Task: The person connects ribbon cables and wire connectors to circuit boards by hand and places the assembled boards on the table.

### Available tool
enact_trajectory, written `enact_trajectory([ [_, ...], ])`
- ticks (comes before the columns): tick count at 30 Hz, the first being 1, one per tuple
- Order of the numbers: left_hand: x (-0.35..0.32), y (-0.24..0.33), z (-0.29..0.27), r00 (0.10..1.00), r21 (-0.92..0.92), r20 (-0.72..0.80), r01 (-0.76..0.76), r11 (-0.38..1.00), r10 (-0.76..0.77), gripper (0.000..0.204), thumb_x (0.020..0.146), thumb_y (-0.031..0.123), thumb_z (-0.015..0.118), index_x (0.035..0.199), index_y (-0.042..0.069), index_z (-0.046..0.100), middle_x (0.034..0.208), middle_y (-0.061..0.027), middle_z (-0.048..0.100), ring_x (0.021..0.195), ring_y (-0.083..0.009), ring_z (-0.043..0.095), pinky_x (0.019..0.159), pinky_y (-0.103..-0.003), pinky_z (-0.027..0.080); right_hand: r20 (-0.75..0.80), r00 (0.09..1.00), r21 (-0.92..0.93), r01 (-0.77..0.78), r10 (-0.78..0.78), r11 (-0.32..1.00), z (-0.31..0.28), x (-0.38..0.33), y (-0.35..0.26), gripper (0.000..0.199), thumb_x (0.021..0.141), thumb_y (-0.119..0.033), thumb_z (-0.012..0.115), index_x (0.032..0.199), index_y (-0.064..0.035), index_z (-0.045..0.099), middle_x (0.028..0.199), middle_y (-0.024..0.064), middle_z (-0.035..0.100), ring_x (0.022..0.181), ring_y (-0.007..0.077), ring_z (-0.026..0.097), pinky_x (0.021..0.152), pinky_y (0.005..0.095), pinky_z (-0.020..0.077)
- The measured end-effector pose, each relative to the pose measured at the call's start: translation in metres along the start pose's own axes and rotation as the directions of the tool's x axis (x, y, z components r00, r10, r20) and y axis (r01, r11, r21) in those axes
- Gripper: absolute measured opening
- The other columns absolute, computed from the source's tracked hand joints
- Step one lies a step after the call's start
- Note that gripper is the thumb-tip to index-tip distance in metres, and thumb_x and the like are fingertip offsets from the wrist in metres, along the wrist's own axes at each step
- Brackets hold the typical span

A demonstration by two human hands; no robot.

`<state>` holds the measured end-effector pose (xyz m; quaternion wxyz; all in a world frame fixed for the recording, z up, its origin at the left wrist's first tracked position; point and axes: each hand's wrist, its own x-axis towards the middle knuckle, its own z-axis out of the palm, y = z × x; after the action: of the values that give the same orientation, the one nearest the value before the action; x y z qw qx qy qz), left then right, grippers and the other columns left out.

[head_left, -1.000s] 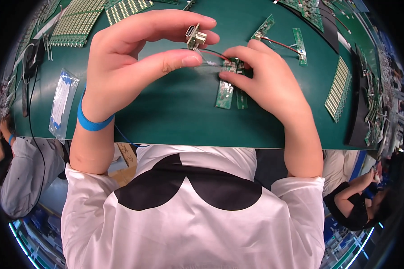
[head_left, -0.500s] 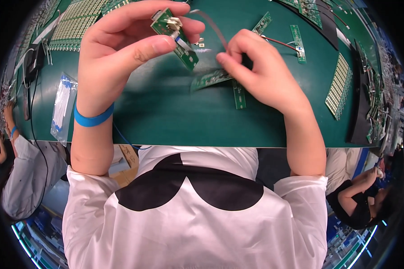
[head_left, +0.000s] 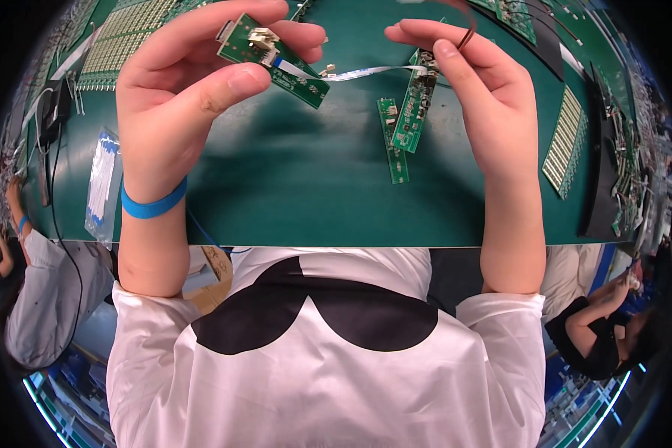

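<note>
My left hand [head_left: 160,101], a blue band at its wrist, is closed on a green circuit board [head_left: 299,84] with cream connectors. A white flat ribbon cable [head_left: 362,73], blue at its end, runs from this board to a second, longer circuit board [head_left: 411,119]. My right hand [head_left: 496,97] pinches that second board near its upper end, and the board hangs tilted over the table. A dark reddish wire [head_left: 470,30] curves up by the right fingers; its far end is out of view. Partly behind the second board lies a narrow green circuit board [head_left: 396,160].
Panels of small boards [head_left: 127,37] fill the far left, near a plastic bag of white strips [head_left: 103,183] and a black cable [head_left: 56,187]. At right are a board panel [head_left: 564,142] and black mats [head_left: 601,179] with boards. People sit beyond both sides.
My right hand has moved right and turned, lifting the second board from a low, blurred position to a steep tilt. The ribbon cable now spans both boards. My left hand has shifted slightly left.
</note>
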<state>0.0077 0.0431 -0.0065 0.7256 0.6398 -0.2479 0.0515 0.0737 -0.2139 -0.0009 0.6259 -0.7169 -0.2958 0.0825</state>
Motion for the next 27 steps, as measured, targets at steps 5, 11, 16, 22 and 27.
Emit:
enact_trajectory([
  [5, -0.002, 0.000, -0.005, 0.998, -0.055, -0.059, -0.008, 0.998, 0.004, 0.043, 0.084, 0.011, 0.057, 0.124, -0.003, 0.046, 0.114, -0.0252, 0.056, 0.105, -0.0400, 0.055, 0.094, -0.049, 0.039, 0.117, 0.990, 0.084, 0.065, -0.075, 0.994, -0.005, 0.003, 0.009, 0.035, 0.097, -0.016, 0.035, 0.112, 0.0077, 0.056, 0.112, 0.0188, 0.059, 0.110, 0.0240, 0.054, 0.097, 0.0340, 0.0373],
  [11, -0.005, -0.005, -0.011, 0.982, -0.137, -0.184, -0.066, 0.988, 0.040, 0.044, 0.088, 0.013, 0.054, 0.128, -0.002, 0.042, 0.122, -0.0263, 0.050, 0.113, -0.0413, 0.049, 0.101, -0.050, 0.030, 0.258, 0.946, 0.092, 0.178, -0.197, 0.980, -0.006, 0.007, 0.008, 0.037, 0.097, -0.014, 0.030, 0.118, 0.0095, 0.050, 0.118, 0.0235, 0.054, 0.116, 0.0287, 0.049, 0.103, 0.0369, 0.0313],
  [16, -0.007, -0.006, -0.013, 0.978, -0.266, -0.187, -0.136, 0.954, 0.087, 0.044, 0.089, 0.014, 0.053, 0.129, 0.001, 0.042, 0.126, -0.0267, 0.046, 0.116, -0.0432, 0.045, 0.103, -0.051, 0.028, 0.160, 0.976, 0.253, 0.103, -0.146, 0.962, 0.000, 0.003, 0.003, 0.035, 0.093, -0.007, 0.035, 0.122, 0.0103, 0.044, 0.119, 0.0275, 0.051, 0.116, 0.0306, 0.049, 0.103, 0.0392, 0.0312],
  [22, -0.004, -0.006, -0.004, 0.987, -0.217, -0.137, -0.115, 0.969, 0.087, 0.043, 0.087, 0.012, 0.055, 0.128, 0.001, 0.043, 0.124, -0.0277, 0.048, 0.115, -0.0458, 0.045, 0.100, -0.054, 0.030, -0.060, 0.990, 0.383, 0.139, -0.125, 0.913, -0.007, 0.006, 0.009, 0.037, 0.088, -0.001, 0.041, 0.124, 0.0102, 0.040, 0.123, 0.0290, 0.048, 0.117, 0.0344, 0.048, 0.102, 0.0431, 0.0319],
  [27, -0.001, -0.005, 0.013, 0.996, -0.134, -0.092, 0.008, 0.991, -0.021, 0.044, 0.083, 0.006, 0.057, 0.125, -0.001, 0.045, 0.119, -0.0280, 0.052, 0.110, -0.0441, 0.051, 0.097, -0.052, 0.037, -0.231, 0.945, 0.175, 0.276, -0.233, 0.945, -0.019, -0.004, 0.016, 0.031, 0.081, 0.007, 0.037, 0.110, 0.0092, 0.048, 0.117, 0.0242, 0.052, 0.100, 0.0266, 0.056, 0.096, 0.0422, 0.0390],
])
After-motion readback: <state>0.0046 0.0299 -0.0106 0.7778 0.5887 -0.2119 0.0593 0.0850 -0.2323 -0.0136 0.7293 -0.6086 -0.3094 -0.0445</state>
